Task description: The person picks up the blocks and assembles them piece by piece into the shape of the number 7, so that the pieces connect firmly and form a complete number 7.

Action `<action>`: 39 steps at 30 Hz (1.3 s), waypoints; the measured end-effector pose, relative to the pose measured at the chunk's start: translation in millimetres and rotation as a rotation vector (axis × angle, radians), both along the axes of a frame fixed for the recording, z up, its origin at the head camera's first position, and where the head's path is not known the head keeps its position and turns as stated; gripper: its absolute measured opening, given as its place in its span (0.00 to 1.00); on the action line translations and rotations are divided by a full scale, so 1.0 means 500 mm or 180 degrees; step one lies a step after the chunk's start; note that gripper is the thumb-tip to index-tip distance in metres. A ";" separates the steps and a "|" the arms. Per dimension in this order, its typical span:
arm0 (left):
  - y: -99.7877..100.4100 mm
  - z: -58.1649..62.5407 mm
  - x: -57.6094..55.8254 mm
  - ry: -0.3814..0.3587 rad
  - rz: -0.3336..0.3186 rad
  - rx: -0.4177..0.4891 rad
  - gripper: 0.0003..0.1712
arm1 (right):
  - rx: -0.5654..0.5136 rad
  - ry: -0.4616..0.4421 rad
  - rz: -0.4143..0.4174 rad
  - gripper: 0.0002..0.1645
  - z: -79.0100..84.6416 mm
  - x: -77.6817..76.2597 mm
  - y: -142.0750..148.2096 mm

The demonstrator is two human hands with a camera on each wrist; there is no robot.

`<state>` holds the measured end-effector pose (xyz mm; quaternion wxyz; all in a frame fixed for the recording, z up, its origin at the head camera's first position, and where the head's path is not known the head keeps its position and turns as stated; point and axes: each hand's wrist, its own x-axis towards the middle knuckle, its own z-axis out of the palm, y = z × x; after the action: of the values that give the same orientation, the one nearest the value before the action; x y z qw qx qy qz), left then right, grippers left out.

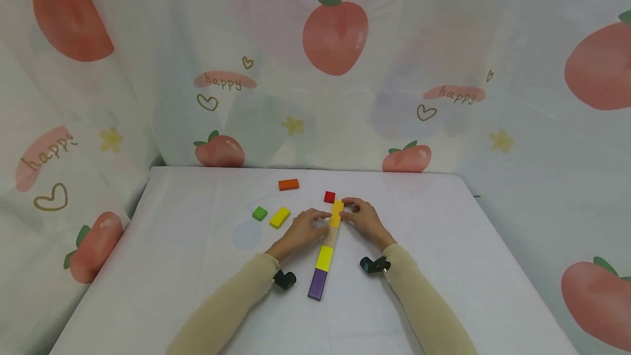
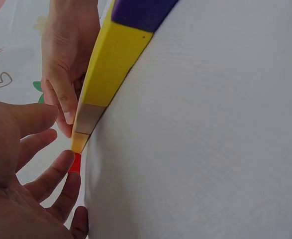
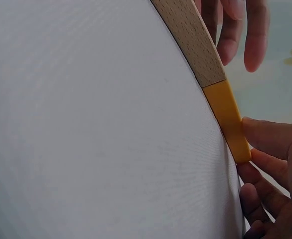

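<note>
A straight row of blocks lies on the white table, from a purple block [image 1: 317, 284] at the near end through a yellow block [image 1: 324, 258] and a plain wooden block [image 1: 331, 237] to an orange-yellow block [image 1: 337, 213]. My right hand [image 1: 363, 218] is at the far block's right side; in the right wrist view its thumb [image 3: 267, 137] touches that block's edge and its index finger is by the end. Across the row, my left hand [image 1: 304, 228] has its fingers spread and relaxed beside the orange-yellow block, holding nothing.
Just beyond the row's far end sits a small red block [image 1: 330, 196]. Left of the hands lie a green block [image 1: 259, 213] and another yellow block [image 1: 280, 217]. An orange block [image 1: 288, 184] is near the back edge. A printed curtain [image 1: 315, 125] hangs behind the table.
</note>
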<state>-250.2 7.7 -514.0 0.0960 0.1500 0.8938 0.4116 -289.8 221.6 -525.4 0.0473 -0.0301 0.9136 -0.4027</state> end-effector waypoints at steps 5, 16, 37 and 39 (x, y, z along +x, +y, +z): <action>0.004 -0.008 -0.006 -0.0042 0.0002 -0.0096 0.23 | 0.0019 0.0033 0.0025 0.27 -0.001 0.000 -0.001; 0.007 -0.019 -0.009 0.0233 -0.0106 -0.0362 0.22 | 0.0027 -0.0009 -0.0024 0.27 0.000 -0.002 -0.004; 0.009 -0.018 -0.001 0.0191 -0.0047 -0.0362 0.22 | -0.0184 -0.0057 -0.0161 0.24 0.032 -0.014 0.004; 0.010 -0.020 -0.001 0.0184 -0.0032 -0.0354 0.22 | -0.0200 -0.0059 -0.0165 0.24 0.035 -0.017 0.001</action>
<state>-250.9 12.7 -524.0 0.0805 0.1607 0.9169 0.3563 -298.4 222.0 -508.1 0.0443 -0.0042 0.9005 -0.4325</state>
